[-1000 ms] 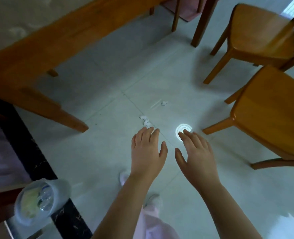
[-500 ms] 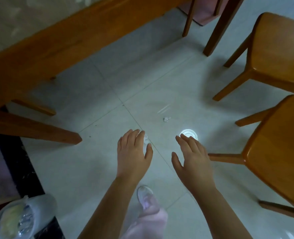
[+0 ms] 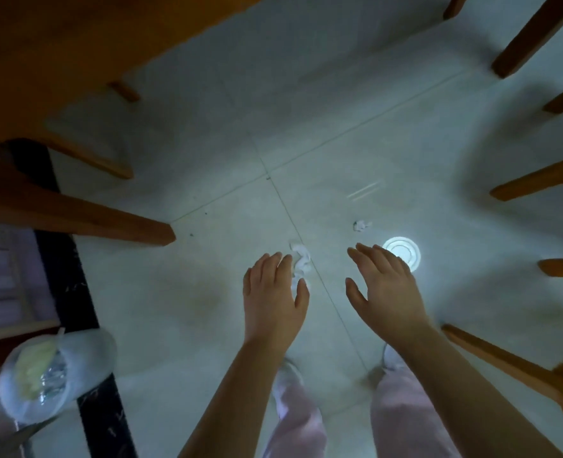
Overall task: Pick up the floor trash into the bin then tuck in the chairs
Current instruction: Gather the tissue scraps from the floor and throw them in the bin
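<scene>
A crumpled white tissue (image 3: 301,261) lies on the pale floor tiles, just beyond the fingertips of my left hand (image 3: 273,297). A smaller white scrap (image 3: 361,225) lies farther off to the right. My right hand (image 3: 384,287) hovers beside it, palm down, fingers apart, partly over a bright round light reflection (image 3: 402,254). Both hands hold nothing. The bin (image 3: 55,368), lined with a clear bag and holding some trash, stands at the lower left.
The wooden table (image 3: 42,44) and its leg (image 3: 85,219) fill the upper left. Chair legs (image 3: 538,180) stick in from the right, and one (image 3: 505,361) runs close to my right forearm. A dark marble strip (image 3: 85,309) crosses the left. My legs show below.
The view has dropped closer to the floor. Both hands have spread a little apart, and my left hand's fingertips are now beside the crumpled tissue.
</scene>
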`<control>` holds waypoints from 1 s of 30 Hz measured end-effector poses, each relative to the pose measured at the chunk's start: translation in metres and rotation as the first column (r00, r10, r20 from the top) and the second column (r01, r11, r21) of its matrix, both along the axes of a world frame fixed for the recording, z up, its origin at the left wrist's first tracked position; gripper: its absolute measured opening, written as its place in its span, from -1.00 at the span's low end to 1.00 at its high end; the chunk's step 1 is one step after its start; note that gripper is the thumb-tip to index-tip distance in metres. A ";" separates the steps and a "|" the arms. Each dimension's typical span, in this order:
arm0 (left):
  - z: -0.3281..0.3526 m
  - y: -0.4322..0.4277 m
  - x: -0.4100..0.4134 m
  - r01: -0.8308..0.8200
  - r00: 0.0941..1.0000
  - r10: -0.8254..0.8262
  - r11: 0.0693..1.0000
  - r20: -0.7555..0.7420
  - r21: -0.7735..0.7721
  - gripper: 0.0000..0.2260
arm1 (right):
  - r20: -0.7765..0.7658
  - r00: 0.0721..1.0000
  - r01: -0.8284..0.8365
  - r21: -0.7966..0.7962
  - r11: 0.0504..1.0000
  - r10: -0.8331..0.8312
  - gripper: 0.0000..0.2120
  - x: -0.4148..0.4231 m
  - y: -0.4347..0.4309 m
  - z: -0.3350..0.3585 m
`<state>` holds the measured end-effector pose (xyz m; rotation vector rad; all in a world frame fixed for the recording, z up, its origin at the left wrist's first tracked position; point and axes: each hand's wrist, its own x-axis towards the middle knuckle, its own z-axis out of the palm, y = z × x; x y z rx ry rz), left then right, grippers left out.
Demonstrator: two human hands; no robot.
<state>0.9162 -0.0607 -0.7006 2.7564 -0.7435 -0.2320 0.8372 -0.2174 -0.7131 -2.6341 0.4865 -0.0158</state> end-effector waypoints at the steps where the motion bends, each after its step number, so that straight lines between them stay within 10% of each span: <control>1: -0.012 -0.002 -0.001 -0.022 1.000 0.022 1.000 -0.008 0.007 -0.61 | 0.000 0.999 -0.034 -0.002 0.999 0.034 -0.61 0.004 -0.004 -0.011; 10: -0.159 -0.017 -0.018 -0.127 0.991 0.127 0.992 -0.038 -0.003 -0.59 | 0.030 0.961 -0.270 -0.113 0.956 0.274 -0.61 0.022 -0.039 -0.142; 30: -0.400 -0.032 -0.005 -0.121 0.983 0.144 0.976 0.117 -0.181 -0.60 | -0.052 0.990 -0.135 -0.170 0.976 0.128 -0.53 0.059 -0.113 -0.383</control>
